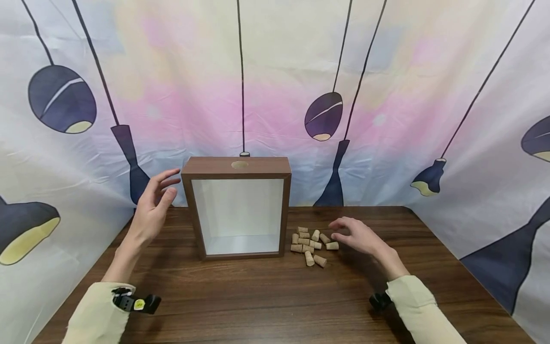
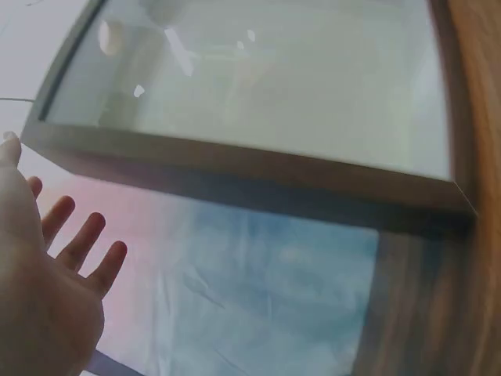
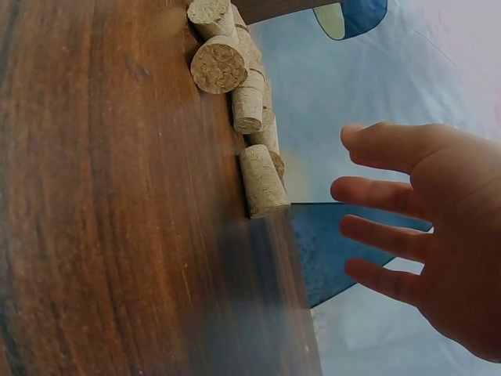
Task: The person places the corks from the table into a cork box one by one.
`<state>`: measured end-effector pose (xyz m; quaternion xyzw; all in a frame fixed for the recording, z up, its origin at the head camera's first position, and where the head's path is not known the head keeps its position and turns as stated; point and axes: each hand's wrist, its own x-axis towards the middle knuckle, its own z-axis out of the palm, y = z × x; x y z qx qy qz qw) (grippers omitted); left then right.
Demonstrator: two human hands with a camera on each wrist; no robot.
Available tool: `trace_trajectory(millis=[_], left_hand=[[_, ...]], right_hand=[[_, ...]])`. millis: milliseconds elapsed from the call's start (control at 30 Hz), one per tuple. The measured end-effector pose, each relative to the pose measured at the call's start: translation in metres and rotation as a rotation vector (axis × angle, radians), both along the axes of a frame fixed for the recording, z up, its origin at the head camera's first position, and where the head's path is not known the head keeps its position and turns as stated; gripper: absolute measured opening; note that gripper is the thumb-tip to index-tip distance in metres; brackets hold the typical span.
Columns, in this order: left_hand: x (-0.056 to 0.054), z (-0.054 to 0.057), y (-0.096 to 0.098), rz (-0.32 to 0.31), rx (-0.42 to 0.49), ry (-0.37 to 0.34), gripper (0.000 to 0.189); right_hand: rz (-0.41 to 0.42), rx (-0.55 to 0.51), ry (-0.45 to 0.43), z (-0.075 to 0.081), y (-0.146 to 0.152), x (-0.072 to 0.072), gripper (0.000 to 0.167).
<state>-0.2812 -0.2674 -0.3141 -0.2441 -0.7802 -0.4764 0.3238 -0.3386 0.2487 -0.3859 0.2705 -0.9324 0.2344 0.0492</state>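
A shadow box frame (image 1: 235,167) with a brown wooden rim, a clear front and a round hole-like spot in its top stands upright on the table. Just left of its upper corner is my left hand (image 1: 152,205), fingers loosely bent, holding nothing and apart from the frame. Several tapered cork stoppers (image 1: 303,241) lie in a loose cluster to the right of the frame. My right hand (image 1: 361,237) hovers beside the cluster's right edge, its fingers spread and holding nothing. In the right wrist view a gap shows between that hand and the nearest cork (image 3: 264,182).
The dark wood-grain table (image 1: 240,306) extends in front of the frame and corks. A printed cloth (image 1: 275,86) with lamp drawings hangs behind and along both sides. Each wrist wears a black strap (image 1: 136,303).
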Motion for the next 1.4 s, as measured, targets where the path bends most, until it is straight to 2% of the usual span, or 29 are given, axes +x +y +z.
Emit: trace_trajectory(millis=[167, 233, 433, 533, 600, 733, 833, 1000, 1133, 1400], left_hand=[[-0.003, 0.013, 0.011, -0.091, 0.071, 0.042, 0.045], [-0.003, 0.018, 0.016, -0.107, 0.085, 0.050, 0.045], [-0.006, 0.028, 0.028, -0.105, 0.100, 0.056, 0.044], [-0.010, 0.031, 0.033, -0.118, 0.120, 0.035, 0.044], [-0.012, 0.031, 0.034, -0.096, 0.106, 0.015, 0.041], [-0.018, 0.027, 0.036, -0.062, 0.084, -0.029, 0.037], [-0.021, 0.022, 0.037, -0.068, 0.118, -0.035, 0.034], [-0.028, 0.015, 0.041, -0.101, 0.200, 0.054, 0.030], [-0.035, 0.012, 0.047, -0.099, 0.230, 0.127, 0.029], [-0.042, 0.006, 0.050, -0.087, 0.257, 0.185, 0.032]], right_hand=[[0.009, -0.022, -0.029, -0.003, 0.000, 0.000, 0.029], [0.013, -0.019, -0.036, -0.004, -0.001, 0.000, 0.028], [0.024, -0.012, -0.028, -0.007, -0.001, -0.002, 0.025], [0.041, -0.011, -0.024, -0.008, -0.001, -0.002, 0.024], [0.049, -0.010, -0.025, -0.008, 0.000, -0.002, 0.024], [0.059, -0.007, -0.041, -0.009, 0.000, -0.003, 0.024], [0.067, -0.001, -0.063, -0.011, 0.001, -0.004, 0.023], [0.078, 0.020, -0.097, -0.016, 0.002, -0.005, 0.021], [0.091, 0.032, -0.110, -0.018, 0.004, -0.006, 0.020], [0.095, 0.049, -0.076, -0.019, 0.000, -0.007, 0.010]])
